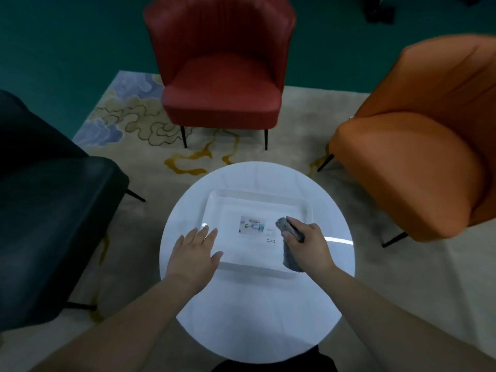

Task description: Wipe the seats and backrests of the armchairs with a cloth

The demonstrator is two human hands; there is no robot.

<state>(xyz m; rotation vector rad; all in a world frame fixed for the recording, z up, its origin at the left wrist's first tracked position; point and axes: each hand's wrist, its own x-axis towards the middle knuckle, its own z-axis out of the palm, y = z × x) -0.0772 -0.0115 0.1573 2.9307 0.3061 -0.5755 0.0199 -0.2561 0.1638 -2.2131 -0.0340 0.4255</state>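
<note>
The cloth [291,244] is grey and fuzzy, bunched into a rough roll, gripped in the right hand [307,247] over the right part of the white tray [214,210] on the round table [255,318]. One end sticks out past the fingers toward 11 o'clock; the other hangs below the palm.

Three armchairs ring the table. The red armchair [221,84] stands at 12 o'clock, upright, facing the table, on thin dark legs. The orange armchair [418,157] sits at 2 o'clock. The black armchair [51,210] sits at 9 o'clock. All three seats are bare.
</note>
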